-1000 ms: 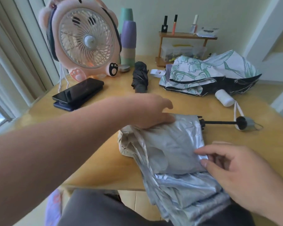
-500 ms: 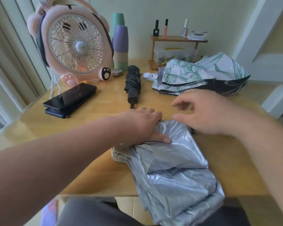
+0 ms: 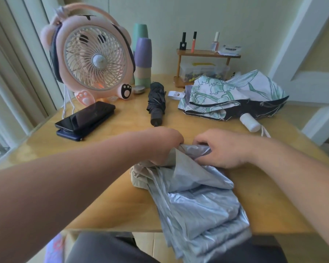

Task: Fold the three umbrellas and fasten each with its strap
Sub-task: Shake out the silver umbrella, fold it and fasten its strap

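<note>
Both hands (image 3: 194, 149) curled, fingertips together

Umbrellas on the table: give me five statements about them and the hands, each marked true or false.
1. Both hands, left hand and right hand, grip the silver umbrella. True.
2. The black umbrella lies rolled up. True.
3. The floral umbrella is neatly rolled. False: its canopy lies loose.
4. The silver umbrella lies wholly on the table. False: it hangs over the near edge.
5. The phone lies beside the fan. True.
</note>
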{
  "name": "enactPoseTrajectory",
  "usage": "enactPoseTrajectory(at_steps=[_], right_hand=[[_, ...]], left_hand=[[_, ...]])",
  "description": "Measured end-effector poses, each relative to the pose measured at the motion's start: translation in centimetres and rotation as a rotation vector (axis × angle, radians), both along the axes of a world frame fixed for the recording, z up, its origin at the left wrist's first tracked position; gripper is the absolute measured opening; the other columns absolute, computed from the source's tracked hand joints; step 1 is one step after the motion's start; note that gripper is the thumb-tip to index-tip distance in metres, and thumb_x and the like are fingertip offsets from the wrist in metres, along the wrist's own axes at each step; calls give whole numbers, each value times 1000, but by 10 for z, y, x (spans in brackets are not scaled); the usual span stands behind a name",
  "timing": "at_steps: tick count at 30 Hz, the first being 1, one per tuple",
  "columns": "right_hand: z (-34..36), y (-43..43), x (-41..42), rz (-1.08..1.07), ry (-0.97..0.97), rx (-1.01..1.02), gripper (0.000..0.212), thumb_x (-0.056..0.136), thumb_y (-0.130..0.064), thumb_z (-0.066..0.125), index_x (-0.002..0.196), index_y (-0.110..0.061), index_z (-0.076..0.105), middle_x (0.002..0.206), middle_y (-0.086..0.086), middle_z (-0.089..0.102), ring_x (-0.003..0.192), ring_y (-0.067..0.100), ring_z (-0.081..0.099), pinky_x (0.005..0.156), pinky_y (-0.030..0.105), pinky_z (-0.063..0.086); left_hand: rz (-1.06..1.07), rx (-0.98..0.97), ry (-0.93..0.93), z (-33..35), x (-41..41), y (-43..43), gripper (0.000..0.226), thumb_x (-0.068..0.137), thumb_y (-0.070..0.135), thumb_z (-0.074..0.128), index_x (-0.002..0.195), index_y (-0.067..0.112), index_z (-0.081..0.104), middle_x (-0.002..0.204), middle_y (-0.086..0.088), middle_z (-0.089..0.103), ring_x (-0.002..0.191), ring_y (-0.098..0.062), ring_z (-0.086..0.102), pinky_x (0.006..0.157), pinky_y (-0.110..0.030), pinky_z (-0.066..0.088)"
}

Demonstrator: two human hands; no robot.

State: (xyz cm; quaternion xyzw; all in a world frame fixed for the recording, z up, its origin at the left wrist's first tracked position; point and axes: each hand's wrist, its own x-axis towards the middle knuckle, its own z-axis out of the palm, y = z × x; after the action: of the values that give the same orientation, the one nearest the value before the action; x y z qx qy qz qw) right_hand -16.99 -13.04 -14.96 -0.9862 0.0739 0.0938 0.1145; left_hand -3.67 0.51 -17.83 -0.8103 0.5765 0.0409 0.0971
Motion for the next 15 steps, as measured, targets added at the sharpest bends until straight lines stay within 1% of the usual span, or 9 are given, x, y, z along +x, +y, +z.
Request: enactPoseTrajectory(at_steps=[2, 5, 7, 9, 10, 11, 13, 14, 15], right_hand=[[-2, 1, -5, -18, -53, 49, 19, 86, -42, 75, 91, -30, 62, 84, -12, 63, 77, 3, 57, 62, 24, 43], [0, 0, -7, -14, -74, 81, 18, 87, -44, 74, 93, -31, 62, 86, -13, 63, 79, 3, 58, 65, 24, 45], [4, 0, -5, 5, -88, 94, 19, 86, -46, 74, 94, -34, 62, 87, -14, 64, 82, 3, 59, 70, 26, 49], [10, -3, -3, 21, -65, 98, 19, 87, -42, 74, 101, -39, 61, 94, -14, 66, 87, 5, 61, 77, 27, 51], [15, -4, -3, 29, -32, 100, 23, 89, -35, 72, 108, -41, 60, 99, -13, 67, 92, 7, 62, 82, 29, 52], [20, -6, -6, 35, 16, 98, 34, 89, -26, 68, 117, -41, 58, 104, -13, 67, 96, 9, 63, 87, 32, 53], [34, -6, -12, 65, 102, 72, 57, 84, -16, 62, 132, -44, 49, 117, -10, 65, 105, 12, 62, 94, 40, 53], [38, -6, -15, 101, 132, 19, 67, 83, -13, 62, 138, -45, 43, 124, -10, 61, 111, 13, 60, 97, 40, 52], [40, -6, -17, 131, 156, -82, 77, 83, -9, 62, 145, -46, 34, 132, -10, 56, 118, 14, 57, 100, 38, 49]], left_hand=[[-21, 24, -2, 7, -3, -3, 14, 91, 23, 67, 92, 16, 55, 80, 1, 52, 80, -27, 58, 61, -31, 43], [-48, 31, 7, 10, -1, -7, 18, 89, 17, 69, 91, 19, 51, 79, 2, 52, 73, -23, 55, 59, -31, 43], [-77, 27, 18, 10, 3, -8, 25, 87, 15, 72, 89, 23, 48, 75, 6, 50, 65, -17, 50, 53, -27, 39], [-81, 23, 56, 6, 9, -9, 28, 86, 16, 72, 83, 26, 46, 72, 8, 49, 61, -14, 47, 48, -22, 34], [-61, 21, 83, 2, 13, -10, 31, 86, 15, 72, 78, 28, 45, 70, 9, 49, 62, -16, 48, 48, -21, 34], [-33, 14, 120, -2, 18, -12, 34, 85, 15, 72, 73, 30, 44, 67, 9, 48, 64, -18, 50, 49, -21, 35], [12, -4, 181, -5, 26, -13, 29, 81, 15, 74, 71, 26, 50, 64, 9, 50, 65, -18, 52, 57, -29, 42], [32, -37, 242, -2, 25, -10, 24, 81, 17, 78, 73, 22, 55, 63, 7, 52, 62, -16, 49, 59, -33, 42], [51, -89, 333, 3, 24, -6, 24, 82, 27, 81, 74, 17, 60, 63, 4, 54, 59, -14, 46, 60, -32, 41]])
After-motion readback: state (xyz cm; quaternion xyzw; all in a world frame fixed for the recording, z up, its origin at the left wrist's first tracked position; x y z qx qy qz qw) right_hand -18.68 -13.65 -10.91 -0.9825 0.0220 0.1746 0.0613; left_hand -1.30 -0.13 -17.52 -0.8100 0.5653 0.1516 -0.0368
